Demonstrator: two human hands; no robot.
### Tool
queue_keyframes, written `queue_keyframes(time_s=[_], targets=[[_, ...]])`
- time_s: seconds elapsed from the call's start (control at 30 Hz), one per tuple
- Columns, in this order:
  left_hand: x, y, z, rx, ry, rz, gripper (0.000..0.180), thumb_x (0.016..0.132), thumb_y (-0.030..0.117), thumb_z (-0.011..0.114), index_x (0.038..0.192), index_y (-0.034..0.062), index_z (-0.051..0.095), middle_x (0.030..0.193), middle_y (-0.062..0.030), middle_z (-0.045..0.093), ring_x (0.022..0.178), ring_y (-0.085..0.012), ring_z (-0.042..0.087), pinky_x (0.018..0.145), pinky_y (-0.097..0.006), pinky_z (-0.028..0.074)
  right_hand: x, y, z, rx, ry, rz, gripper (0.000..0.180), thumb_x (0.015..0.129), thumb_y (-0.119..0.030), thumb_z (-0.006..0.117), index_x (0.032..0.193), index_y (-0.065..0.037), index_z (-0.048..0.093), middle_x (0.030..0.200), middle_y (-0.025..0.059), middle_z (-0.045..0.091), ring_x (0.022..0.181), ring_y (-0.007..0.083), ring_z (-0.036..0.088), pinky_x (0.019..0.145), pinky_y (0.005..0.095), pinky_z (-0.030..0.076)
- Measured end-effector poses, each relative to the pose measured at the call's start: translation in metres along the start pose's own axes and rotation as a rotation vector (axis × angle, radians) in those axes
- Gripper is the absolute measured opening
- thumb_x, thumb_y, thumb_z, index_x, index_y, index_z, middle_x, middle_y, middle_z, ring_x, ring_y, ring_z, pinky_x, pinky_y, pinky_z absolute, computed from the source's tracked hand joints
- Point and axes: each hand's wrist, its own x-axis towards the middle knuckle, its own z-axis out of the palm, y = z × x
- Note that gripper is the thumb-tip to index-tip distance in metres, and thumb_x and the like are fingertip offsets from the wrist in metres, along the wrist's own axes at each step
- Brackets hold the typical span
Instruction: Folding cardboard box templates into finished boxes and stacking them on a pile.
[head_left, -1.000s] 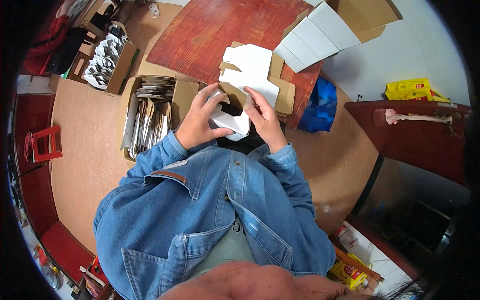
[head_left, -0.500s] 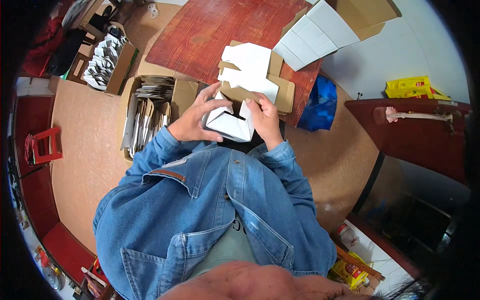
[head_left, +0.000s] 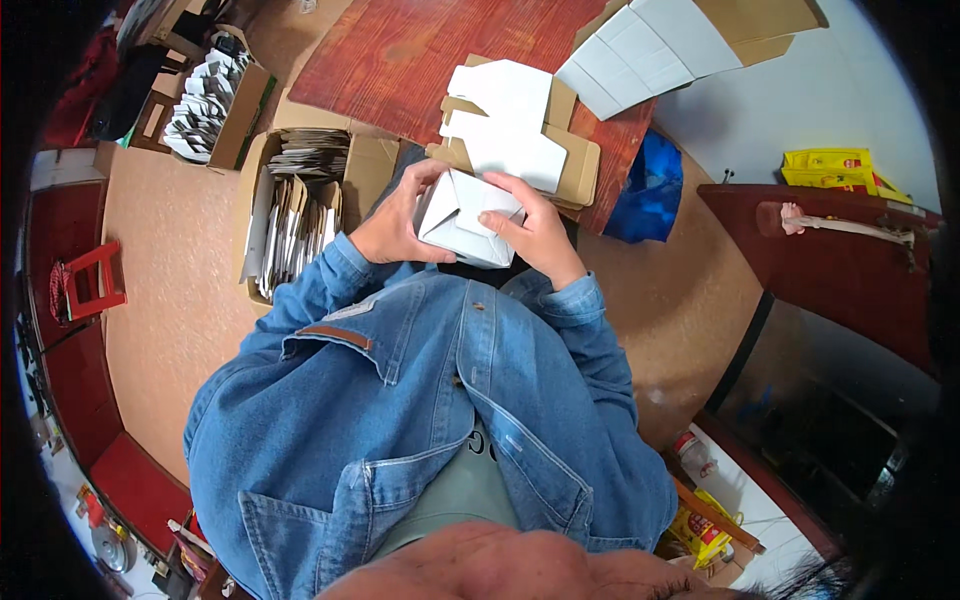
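Note:
A small white cardboard box (head_left: 460, 222), partly folded with its flaps showing, sits between both hands just above my denim-sleeved forearms. My left hand (head_left: 398, 222) grips its left side, thumb on top. My right hand (head_left: 535, 228) holds the right side with fingers pressed on a flap. Just beyond lies an open brown carton (head_left: 572, 160) with flat white box blanks (head_left: 505, 120) stacked on it.
A red-brown wooden table (head_left: 420, 50) lies ahead with folded white boxes (head_left: 650, 45) in a carton at its far right. A brown carton of flat blanks (head_left: 295, 215) stands on the floor at left, another carton (head_left: 210, 100) farther left. A blue bag (head_left: 650, 190) is at right.
The white box has gone from a flat piece to a more formed shape and shifted slightly toward me; both hands have regripped its sides.

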Motion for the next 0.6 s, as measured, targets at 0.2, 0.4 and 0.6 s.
queue_keyframes(time_s=[0.2,0.4,0.6], targets=[[-0.004,-0.006,0.001,0.150,-0.070,-0.026,0.126,0.057,0.028,0.098,0.156,0.0016,0.026,0.141,-0.0210,0.043,0.134,-0.0366,0.044,0.116,-0.043,0.035,0.001,0.011,0.002,-0.146,0.036,0.042,0.058,0.085,-0.020,0.083,0.135,-0.001,0.061,0.122,0.0137,0.070,0.111,0.0203,0.066,0.096,0.0338,0.052],[-0.003,-0.001,0.000,0.290,-0.098,0.004,0.126,0.058,0.028,0.097,0.158,0.0020,0.024,0.142,-0.0230,0.043,0.132,-0.0401,0.044,0.116,-0.043,0.036,0.003,0.015,0.010,-0.266,0.180,-0.005,0.053,0.079,-0.021,0.085,0.125,-0.001,0.066,0.116,0.0196,0.072,0.106,0.0327,0.071,0.091,0.0382,0.055],[-0.002,0.003,-0.001,0.093,-0.008,-0.045,0.124,0.064,0.029,0.095,0.160,-0.0001,0.022,0.147,-0.0212,0.044,0.137,-0.0342,0.045,0.116,-0.041,0.035,0.004,0.025,-0.003,-0.051,0.199,0.033,0.043,0.089,-0.023,0.078,0.124,-0.001,0.066,0.107,0.0137,0.072,0.095,0.0218,0.070,0.083,0.0340,0.056]])
